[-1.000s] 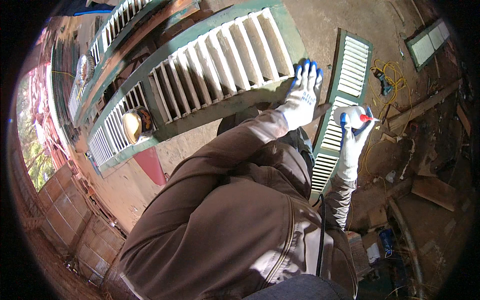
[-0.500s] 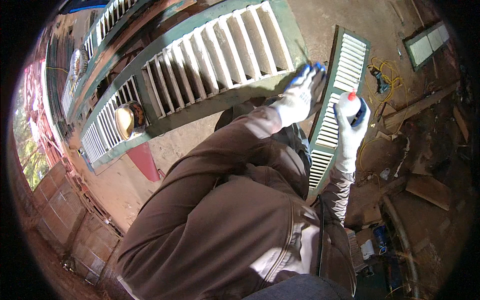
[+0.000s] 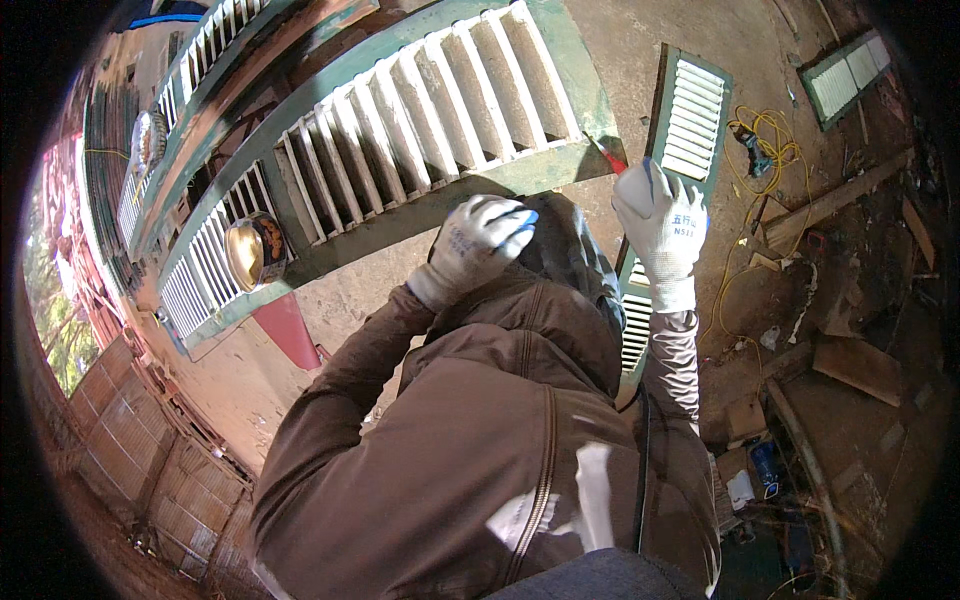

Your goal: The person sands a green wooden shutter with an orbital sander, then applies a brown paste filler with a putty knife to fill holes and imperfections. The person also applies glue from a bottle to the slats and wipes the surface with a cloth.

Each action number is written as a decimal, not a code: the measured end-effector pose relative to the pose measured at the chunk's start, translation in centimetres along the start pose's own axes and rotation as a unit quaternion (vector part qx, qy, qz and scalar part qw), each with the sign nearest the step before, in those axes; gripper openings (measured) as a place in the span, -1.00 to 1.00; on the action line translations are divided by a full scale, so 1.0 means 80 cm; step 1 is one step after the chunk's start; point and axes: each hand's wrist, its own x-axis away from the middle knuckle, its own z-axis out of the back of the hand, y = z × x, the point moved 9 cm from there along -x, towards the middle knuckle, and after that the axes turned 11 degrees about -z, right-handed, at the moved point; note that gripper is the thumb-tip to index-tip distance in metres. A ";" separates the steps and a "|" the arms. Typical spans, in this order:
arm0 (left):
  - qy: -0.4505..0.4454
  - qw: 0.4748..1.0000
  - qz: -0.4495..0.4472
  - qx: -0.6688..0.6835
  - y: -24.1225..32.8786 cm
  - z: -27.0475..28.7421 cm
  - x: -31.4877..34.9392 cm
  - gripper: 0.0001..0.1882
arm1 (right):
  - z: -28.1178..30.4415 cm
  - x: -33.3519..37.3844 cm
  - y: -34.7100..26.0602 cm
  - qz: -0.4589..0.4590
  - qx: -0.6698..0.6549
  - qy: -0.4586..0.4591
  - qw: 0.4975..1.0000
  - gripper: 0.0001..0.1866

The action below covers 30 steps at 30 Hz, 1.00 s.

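Note:
My right hand (image 3: 670, 220), in a white knit glove with blue palm coating, is wrapped round a white squeeze bottle with a red nozzle (image 3: 615, 162). The bottle tilts, its nozzle toward the corner of the large louvered shutter (image 3: 400, 203); contact there is unclear. This shutter has a green frame and white slats. Over my lap, my gloved left hand (image 3: 480, 245) has its fingers curled in, and nothing shows in them. A narrower green shutter (image 3: 692, 115) with white slats lies beyond my right hand, partly covered by it.
A round tin (image 3: 258, 248) stands on the large shutter's left part. Further shutters are stacked behind it at upper left. On the right lie a yellow cord (image 3: 785, 150), a long wooden board (image 3: 845, 200) and scraps. A red flat piece (image 3: 287, 330) lies at left.
My left hand has drawn back from the large shutter's right end toward my lap, its fingers curling. My right hand has moved left with the bottle and tipped its nozzle toward the large shutter.

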 end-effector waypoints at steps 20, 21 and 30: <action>0.241 0.937 0.229 -0.113 -0.076 0.130 0.103 -0.78 | 0.015 -0.020 0.018 -0.026 0.044 0.030 0.998 -0.34; 0.240 0.933 0.237 -0.128 -0.077 0.130 0.111 -0.77 | 0.014 -0.020 0.018 -0.029 0.033 0.022 0.999 -0.33; 0.337 0.858 0.362 -0.139 -0.098 0.184 0.198 -0.46 | 0.009 -0.015 -0.001 -0.032 0.018 -0.019 0.999 -0.31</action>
